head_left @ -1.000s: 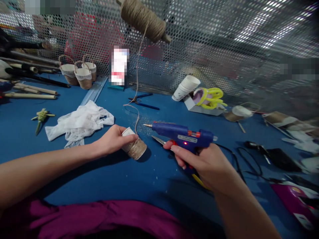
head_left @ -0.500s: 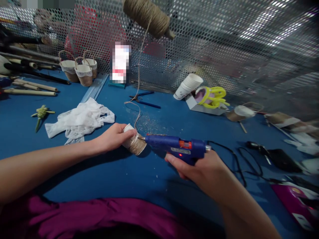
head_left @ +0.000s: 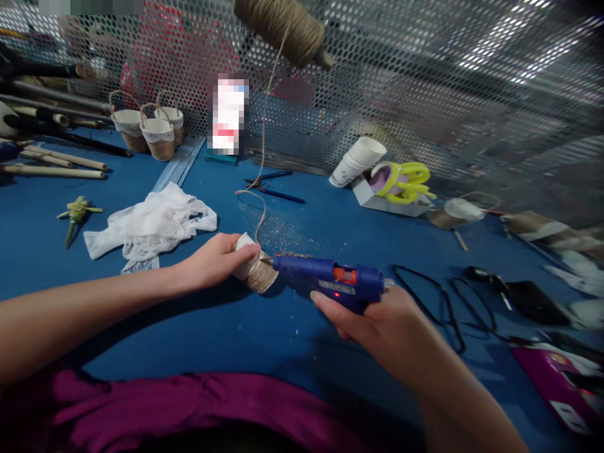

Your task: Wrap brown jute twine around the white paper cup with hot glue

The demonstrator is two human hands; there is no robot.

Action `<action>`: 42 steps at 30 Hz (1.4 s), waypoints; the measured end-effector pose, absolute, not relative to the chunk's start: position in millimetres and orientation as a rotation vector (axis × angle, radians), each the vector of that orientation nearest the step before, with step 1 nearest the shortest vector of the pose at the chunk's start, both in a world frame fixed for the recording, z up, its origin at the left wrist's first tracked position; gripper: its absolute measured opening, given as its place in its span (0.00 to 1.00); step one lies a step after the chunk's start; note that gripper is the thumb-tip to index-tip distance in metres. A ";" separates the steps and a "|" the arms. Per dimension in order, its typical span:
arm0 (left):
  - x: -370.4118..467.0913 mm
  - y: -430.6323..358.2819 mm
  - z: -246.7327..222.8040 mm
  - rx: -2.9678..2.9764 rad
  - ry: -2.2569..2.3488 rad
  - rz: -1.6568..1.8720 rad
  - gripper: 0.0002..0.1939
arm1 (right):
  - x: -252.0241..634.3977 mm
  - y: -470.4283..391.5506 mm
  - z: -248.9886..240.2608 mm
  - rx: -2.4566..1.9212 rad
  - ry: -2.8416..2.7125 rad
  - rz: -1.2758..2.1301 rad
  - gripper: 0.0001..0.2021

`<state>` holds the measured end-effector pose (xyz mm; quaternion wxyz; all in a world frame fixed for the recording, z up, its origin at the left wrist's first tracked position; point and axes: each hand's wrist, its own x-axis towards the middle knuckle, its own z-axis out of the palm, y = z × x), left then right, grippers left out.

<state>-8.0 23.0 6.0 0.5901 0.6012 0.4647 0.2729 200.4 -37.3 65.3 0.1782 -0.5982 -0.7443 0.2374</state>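
A white paper cup (head_left: 262,277), partly wrapped in brown twine, lies on its side in my left hand (head_left: 219,259). My thumb presses on the cup's white part, where the loose twine (head_left: 263,217) comes in. In my right hand (head_left: 365,321) is a blue glue gun (head_left: 306,270) with a small red light on. Its metal nozzle points left and reaches the cup at the edge of the wound twine; whether it touches, I cannot tell. The twine runs up to a large spool (head_left: 283,28) hanging above.
White lace (head_left: 155,223) lies left of the cup, with pliers (head_left: 278,189) behind it. Several small twine-wrapped buckets (head_left: 158,139) stand at the back left. Stacked paper cups (head_left: 356,162) and yellow-handled scissors (head_left: 401,182) sit at the back right. A black cord (head_left: 434,292) loops on the right.
The glue gun has slid slightly to the left along the cup. My left hand and the cup are almost where they were.
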 end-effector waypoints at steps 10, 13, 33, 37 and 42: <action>-8.4 22.1 2.7 1.446 1.025 0.658 0.17 | 203.8 -39.8 66.2 -1.651 -2.187 0.648 0.12; -8.8 21.0 3.4 1.442 1.006 0.661 0.17 | 202.8 -39.7 67.5 -1.701 -2.150 0.637 0.12; -10.9 17.1 1.1 1.570 1.000 0.697 0.18 | 205.1 -38.1 70.8 -1.976 -1.903 0.851 0.17; -11.1 17.0 0.7 1.580 0.990 0.691 0.18 | 204.3 -38.7 70.7 -1.832 -2.022 0.865 0.16; -11.3 17.3 0.7 1.591 1.018 0.686 0.18 | 203.8 -39.2 71.1 -1.831 -2.020 0.809 0.16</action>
